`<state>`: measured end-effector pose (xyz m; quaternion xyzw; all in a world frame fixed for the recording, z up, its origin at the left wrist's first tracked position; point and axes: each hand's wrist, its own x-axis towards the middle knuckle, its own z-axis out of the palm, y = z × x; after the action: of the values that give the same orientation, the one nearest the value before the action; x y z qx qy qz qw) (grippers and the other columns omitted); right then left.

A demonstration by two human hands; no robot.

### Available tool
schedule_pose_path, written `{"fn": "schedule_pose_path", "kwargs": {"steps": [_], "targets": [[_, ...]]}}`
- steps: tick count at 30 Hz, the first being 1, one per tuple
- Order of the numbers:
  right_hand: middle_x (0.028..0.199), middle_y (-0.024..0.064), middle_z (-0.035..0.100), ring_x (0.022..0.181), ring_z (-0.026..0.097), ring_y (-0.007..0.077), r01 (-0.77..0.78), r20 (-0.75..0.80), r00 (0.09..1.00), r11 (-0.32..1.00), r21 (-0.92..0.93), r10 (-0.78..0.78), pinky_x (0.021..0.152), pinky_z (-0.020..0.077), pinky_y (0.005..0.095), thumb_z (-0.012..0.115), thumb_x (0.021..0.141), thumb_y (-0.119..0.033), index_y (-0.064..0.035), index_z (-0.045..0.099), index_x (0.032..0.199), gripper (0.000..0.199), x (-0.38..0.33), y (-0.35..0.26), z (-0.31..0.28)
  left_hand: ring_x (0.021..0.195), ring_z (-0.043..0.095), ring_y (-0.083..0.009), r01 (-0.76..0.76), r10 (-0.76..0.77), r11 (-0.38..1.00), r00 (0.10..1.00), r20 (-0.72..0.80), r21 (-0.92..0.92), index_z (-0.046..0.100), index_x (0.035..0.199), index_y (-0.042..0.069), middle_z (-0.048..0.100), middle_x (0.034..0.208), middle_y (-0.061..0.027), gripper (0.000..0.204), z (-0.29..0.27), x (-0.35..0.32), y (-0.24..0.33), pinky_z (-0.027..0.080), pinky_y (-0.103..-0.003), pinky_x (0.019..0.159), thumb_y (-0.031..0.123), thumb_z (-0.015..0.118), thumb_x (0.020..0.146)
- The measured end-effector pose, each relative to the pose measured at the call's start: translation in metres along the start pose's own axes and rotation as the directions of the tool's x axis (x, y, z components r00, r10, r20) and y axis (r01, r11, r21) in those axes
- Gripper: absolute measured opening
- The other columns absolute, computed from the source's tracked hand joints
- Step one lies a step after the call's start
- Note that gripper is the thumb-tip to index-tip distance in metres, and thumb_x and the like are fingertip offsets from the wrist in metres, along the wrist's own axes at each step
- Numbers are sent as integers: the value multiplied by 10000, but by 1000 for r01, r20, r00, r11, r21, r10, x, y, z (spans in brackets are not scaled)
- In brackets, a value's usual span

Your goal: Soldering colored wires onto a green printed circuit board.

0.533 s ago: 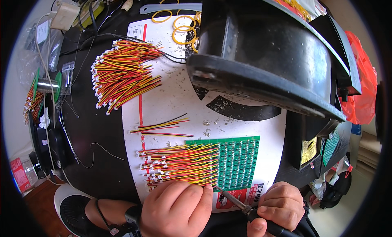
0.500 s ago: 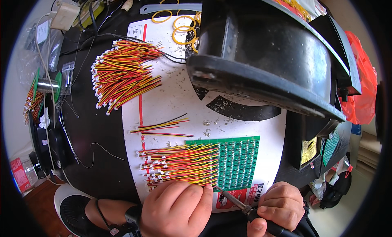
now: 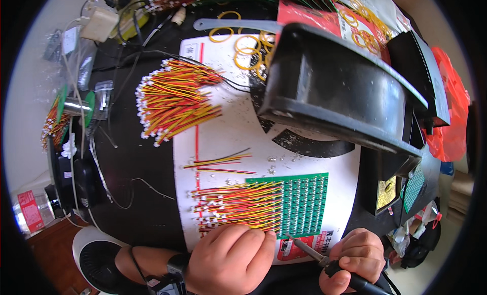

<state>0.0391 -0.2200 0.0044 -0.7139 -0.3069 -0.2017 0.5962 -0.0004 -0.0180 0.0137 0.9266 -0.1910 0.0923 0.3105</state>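
Observation:
My right hand [image 3: 355, 262] grips the dark handle of a soldering iron [image 3: 314, 254]. Its tip lies at the near edge of a green circuit board panel [image 3: 304, 206], a little right of my left fingertips. My left hand [image 3: 231, 259] is closed, fingers bent, over the near end of a row of red, yellow and black wires [image 3: 238, 203]. Whatever its fingertips pinch is hidden beneath them. These wires reach from white connectors on the left onto the panel's left part. A few loose wires [image 3: 223, 163] lie just beyond.
A large black housing [image 3: 335, 87] overhangs the mat's far right. Bundled wires [image 3: 175, 102] lie far left, near rubber bands [image 3: 248, 51]. A solder spool [image 3: 76, 107] stands at the left. Yellow tip-cleaning material [image 3: 386, 192] sits right of the mat [image 3: 223, 137].
The whole view has shifted, so the scene sits further right and slightly lower. The iron's tip has drawn slightly right, away from my left fingertips. My left hand stays by the wires.

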Motion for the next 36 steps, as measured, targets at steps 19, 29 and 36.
{"fn": "schedule_pose_path", "kwargs": {"steps": [19, 29, 36], "targets": [[606, 111, 528, 452, 493, 191, -18, 125, 992, 1000, 3, 17, 414, 410, 301, 621, 795, -16, 85, 546, 831, 131, 4, -6, -7, 715, 609, -305, 412, -384, 887, 909, -165, 208, 637, 783, -25, 616, 813, -119, 98, -48, 11, -60, 492, -384, 637, -53, 703, 717], [577, 37, 500, 469, 519, 126, -65, 7, 998, 984, -167, 67, 424, 410, 227, 645, 739, -140, -25, 550, 754, 149, -18, -2, -6, 653, 641, -192, 440, -645, 718, 713, -276, -540, 590, 803, -25, 653, 788, -122, 191, -43, 8, -30, 519, -279, 630, -143, 623, 656], [563, 30, 475, 454, 500, 122, -46, -113, 993, 984, -170, 26, 399, 392, 223, 640, 767, -163, -29, 535, 738, 173, -22, 0, -2, 661, 668, -196, 281, -255, 855, 960, 119, -436, 692, 880, -3, 676, 786, -110, 137, -37, 11, -21, 536, -278, 630, -61, 622, 778]]}}
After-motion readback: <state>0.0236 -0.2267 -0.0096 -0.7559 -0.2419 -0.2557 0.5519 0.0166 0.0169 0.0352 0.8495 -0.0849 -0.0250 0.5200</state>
